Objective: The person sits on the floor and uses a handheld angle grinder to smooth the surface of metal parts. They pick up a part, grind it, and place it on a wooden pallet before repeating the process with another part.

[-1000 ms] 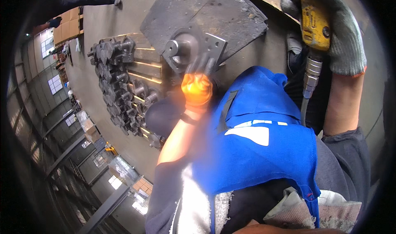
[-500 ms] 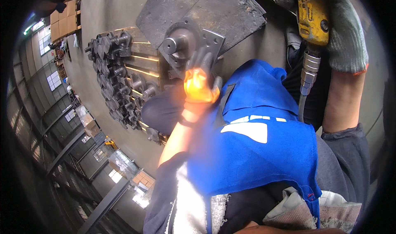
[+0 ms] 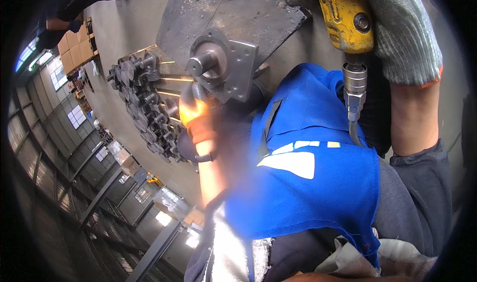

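At the upper right my right hand (image 3: 407,38), in a grey knit glove, is wrapped round a yellow air-powered tool (image 3: 345,18). A metal hose coupling (image 3: 355,85) hangs from its lower end; the tool's working end is cut off by the upper rim. My left hand (image 3: 195,105), in an orange and dark glove, has its fingers closed at the lower left edge of a flanged metal part (image 3: 243,68). This part has a round stub shaft (image 3: 202,64) and a square plate with holes. It sits at the near edge of a dark steel worktable (image 3: 248,13).
Left of the table, many similar dark metal parts (image 3: 136,90) lie heaped on a wooden pallet (image 3: 171,78). Stacked cartons (image 3: 77,46) and another person (image 3: 74,13) in dark clothes are at the far upper left. A hose (image 3: 354,130) runs down against my blue apron (image 3: 318,192).
My left hand has moved from flat on the plate to the part's lower left edge. In the picture, the tool and right hand sit further left. The other person shows more fully.
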A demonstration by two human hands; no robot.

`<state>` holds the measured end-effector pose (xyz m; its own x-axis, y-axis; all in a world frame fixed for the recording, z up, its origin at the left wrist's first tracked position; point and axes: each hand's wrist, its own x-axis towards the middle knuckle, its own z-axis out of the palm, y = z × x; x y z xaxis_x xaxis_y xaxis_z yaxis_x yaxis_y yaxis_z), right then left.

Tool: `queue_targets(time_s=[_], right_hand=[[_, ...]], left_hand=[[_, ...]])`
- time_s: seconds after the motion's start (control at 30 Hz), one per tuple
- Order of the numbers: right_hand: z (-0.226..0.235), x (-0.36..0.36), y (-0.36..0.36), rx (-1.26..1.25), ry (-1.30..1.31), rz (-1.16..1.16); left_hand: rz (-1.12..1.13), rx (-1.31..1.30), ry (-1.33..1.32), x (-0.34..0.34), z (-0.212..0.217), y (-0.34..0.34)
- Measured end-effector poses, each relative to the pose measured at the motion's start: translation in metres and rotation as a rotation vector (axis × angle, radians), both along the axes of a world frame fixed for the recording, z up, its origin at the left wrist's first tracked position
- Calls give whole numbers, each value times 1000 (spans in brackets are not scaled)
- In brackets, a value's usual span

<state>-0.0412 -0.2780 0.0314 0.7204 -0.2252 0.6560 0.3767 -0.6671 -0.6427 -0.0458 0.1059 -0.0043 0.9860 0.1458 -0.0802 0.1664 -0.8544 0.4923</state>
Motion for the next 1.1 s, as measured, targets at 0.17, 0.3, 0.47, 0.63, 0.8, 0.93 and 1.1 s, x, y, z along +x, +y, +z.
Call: queue_targets(time_s=[0.17, 0.3, 0.47, 0.63, 0.8, 0.93, 1.1], right_hand=[[5, -2, -15, 50, 17, -17], [5, -5, -22, 142, 76, 14], [3, -5, -25, 483, 212, 156], [13, -9, -45, 1057, 349, 181], [24, -6, -59, 1529, 432, 320], [24, -23, -73, 1564, 398, 215], [19, -24, -78, 1629, 366, 246]], left_hand=[[288, -209, 606, -12, 20, -14], [416, -575, 657, -26, -15, -24], [555, -385, 454, -49, -21, -68], [-125, 113, 11, -37, 6, -117], [-443, 874, 41, -56, -20, -93], [-302, 734, 105, -13, -27, -114], [-155, 574, 73, 8, 21, -117]])
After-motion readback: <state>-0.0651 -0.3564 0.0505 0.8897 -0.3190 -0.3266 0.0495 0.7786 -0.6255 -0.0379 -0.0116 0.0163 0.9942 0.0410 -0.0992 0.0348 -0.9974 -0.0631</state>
